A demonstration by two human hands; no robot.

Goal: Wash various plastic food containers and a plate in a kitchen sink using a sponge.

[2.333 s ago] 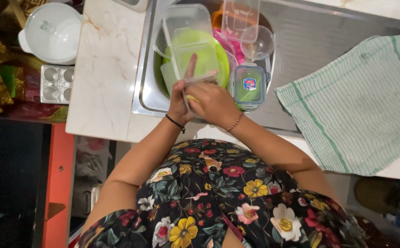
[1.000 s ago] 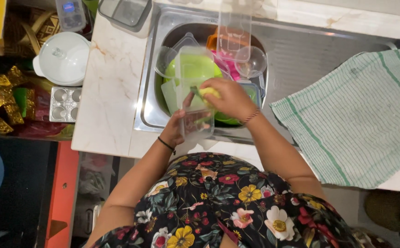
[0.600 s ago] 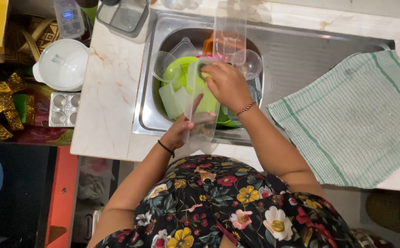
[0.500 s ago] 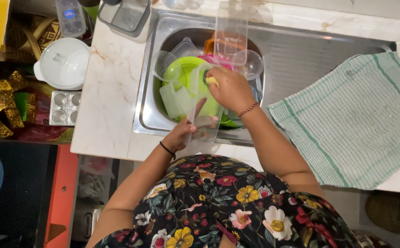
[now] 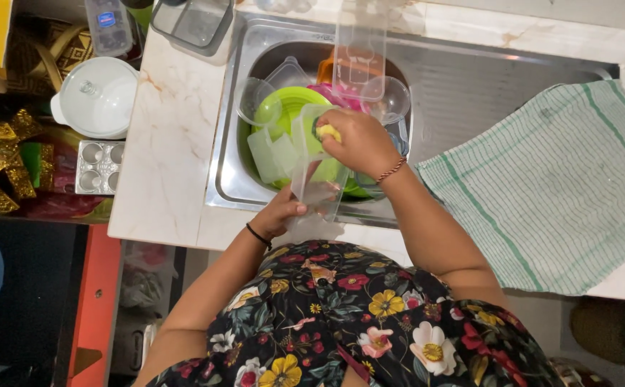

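A: Marble counter (image 5: 162,165), steel sink (image 5: 470,79) full of plastic dishes. What have I got?

B: My left hand (image 5: 278,213) grips the near end of a clear container (image 5: 312,168) over the sink; my right hand (image 5: 355,140) presses a yellow sponge (image 5: 328,132) inside it.

A: Advice?

B: I'd hold the container steady and scrub the corners. A green-striped towel (image 5: 549,186) lies at right.
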